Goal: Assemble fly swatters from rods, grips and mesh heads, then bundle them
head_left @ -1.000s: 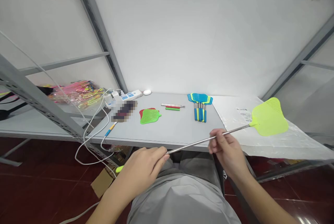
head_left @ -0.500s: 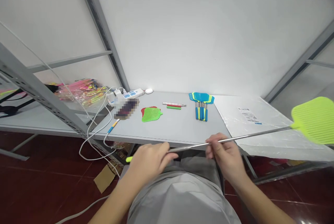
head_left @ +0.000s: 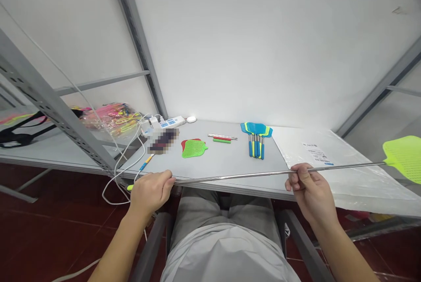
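Observation:
A long fly swatter [head_left: 237, 176] with a thin metal rod stretches across my lap at the table's front edge. My left hand [head_left: 151, 192] is wrapped round its handle end, and a yellow-green tip pokes out on the far left. Farther along the rod, my right hand [head_left: 309, 185] pinches the metal between thumb and fingers. The swatter's yellow-green head [head_left: 403, 158] hangs over the right side, partly cut off by the frame. On the table lie a green swatter head [head_left: 194, 148] on a red one, metal rods [head_left: 222, 136], and a green handle [head_left: 222, 141] beside a red one.
A row of blue and yellow swatters [head_left: 256, 141] lies at the back of the table. White plastic packaging [head_left: 315, 152] covers the right side. A power strip [head_left: 173, 123], white cables and a blurred-out item [head_left: 163, 141] are on the left, near bagged colourful goods [head_left: 113, 117].
My hands have moved apart, left hand to the left and right hand to the right. More of the metal rod now shows between them, and the swatter's head has shifted right.

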Demonstrator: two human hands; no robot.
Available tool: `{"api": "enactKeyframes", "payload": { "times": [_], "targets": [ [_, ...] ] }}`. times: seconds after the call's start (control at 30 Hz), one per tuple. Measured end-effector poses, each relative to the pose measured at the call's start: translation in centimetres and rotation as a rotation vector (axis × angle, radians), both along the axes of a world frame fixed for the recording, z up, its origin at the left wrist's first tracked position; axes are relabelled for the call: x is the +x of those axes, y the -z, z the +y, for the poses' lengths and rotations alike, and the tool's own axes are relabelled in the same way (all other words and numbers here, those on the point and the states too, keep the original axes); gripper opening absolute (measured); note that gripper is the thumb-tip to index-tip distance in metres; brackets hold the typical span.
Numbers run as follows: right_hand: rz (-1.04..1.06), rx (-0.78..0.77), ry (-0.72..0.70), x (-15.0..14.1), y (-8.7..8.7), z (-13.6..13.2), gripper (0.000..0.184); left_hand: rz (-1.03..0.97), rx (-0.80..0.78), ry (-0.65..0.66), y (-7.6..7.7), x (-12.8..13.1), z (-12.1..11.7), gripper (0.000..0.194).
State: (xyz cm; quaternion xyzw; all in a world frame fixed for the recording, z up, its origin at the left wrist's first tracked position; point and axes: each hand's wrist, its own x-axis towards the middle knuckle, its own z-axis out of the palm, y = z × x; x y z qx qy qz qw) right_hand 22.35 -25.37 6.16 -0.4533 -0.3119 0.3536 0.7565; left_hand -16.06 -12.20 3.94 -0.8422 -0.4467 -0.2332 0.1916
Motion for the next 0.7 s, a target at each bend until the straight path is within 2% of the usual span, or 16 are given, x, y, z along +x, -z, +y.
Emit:
{"api": "enactKeyframes", "payload": {
  "times": [0.23, 0.37, 0.43, 0.53, 0.7],
  "targets": [
    [0.153, 0.024, 0.142, 2.2, 0.8, 0.4, 0.028, -0.038, 0.079, -0.01, -0.7, 0.8, -0.8, 0.037],
    [0.252, 0.049, 0.203, 2.8, 1.2, 0.6, 0.023, -0.288, -0.009, -0.104, -0.9, 0.9, -1.2, 0.038],
    [0.241, 0.035, 0.184, 2.1, 1.4, 0.8, 0.022, -0.416, -0.093, -0.104, -0.7, 1.7, -1.7, 0.038],
    [0.194, -0.003, 0.078, 0.1, 1.7, 1.0, 0.022, -0.515, -0.203, -0.049, -0.6, 3.7, -2.6, 0.036],
    [0.115, 0.01, -0.023, -1.9, 1.6, 1.0, 0.023, -0.671, -0.301, -0.038, -1.0, 5.6, -3.3, 0.034]
  ]
}}
